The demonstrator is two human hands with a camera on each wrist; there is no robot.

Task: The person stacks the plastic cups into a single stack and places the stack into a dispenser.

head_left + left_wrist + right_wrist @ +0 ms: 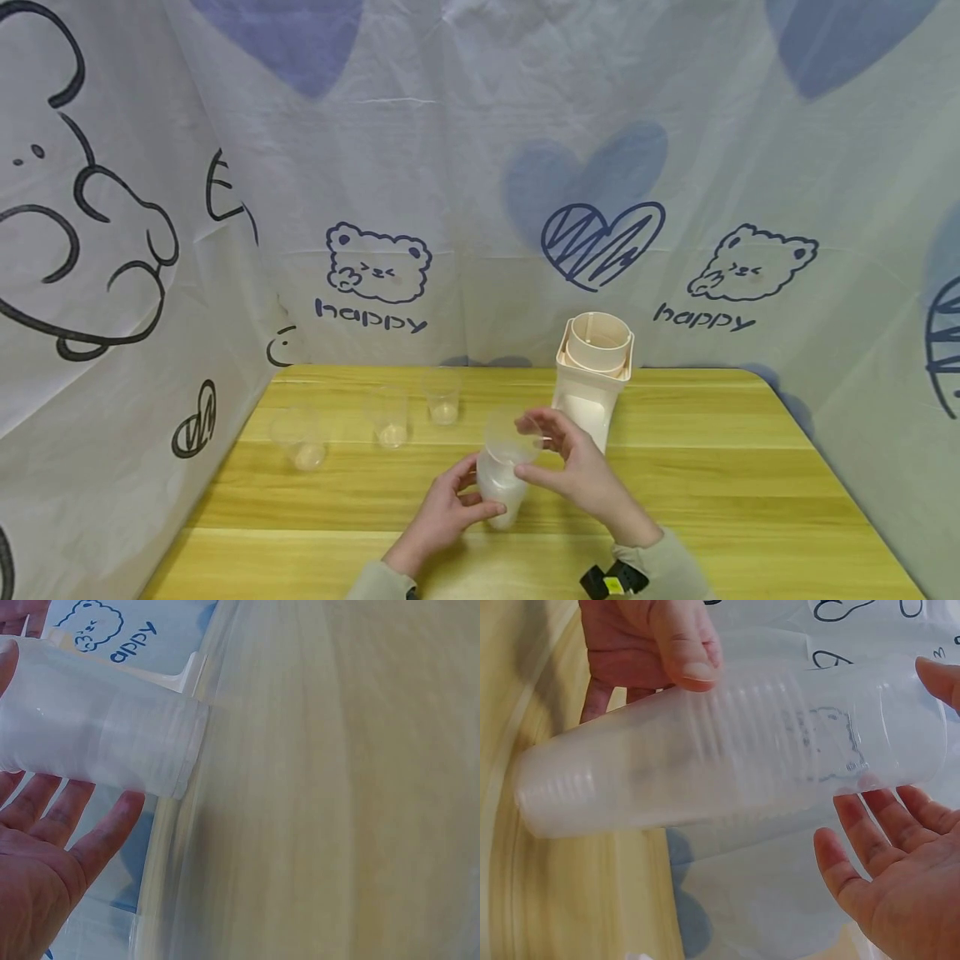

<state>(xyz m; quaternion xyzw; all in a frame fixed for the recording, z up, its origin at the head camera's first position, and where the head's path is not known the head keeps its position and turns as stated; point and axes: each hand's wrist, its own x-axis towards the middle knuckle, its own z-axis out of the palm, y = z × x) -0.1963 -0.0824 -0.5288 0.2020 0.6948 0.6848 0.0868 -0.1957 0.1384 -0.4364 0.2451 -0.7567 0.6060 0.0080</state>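
A stack of clear plastic cups stands upright over the near middle of the table. My left hand grips the stack from the left, thumb in front and fingers behind. My right hand holds the top plastic cup near its rim, thumb on one side and fingers on the other. In the right wrist view that cup extends well beyond the nested ridges of the stack. The left wrist view has the base end of the stack close to the tabletop.
Three clear cups stand apart at the left: one nearest, one in the middle, one farther back. A cream plastic holder with a round tube stands behind my right hand. A printed curtain hangs behind the wooden table.
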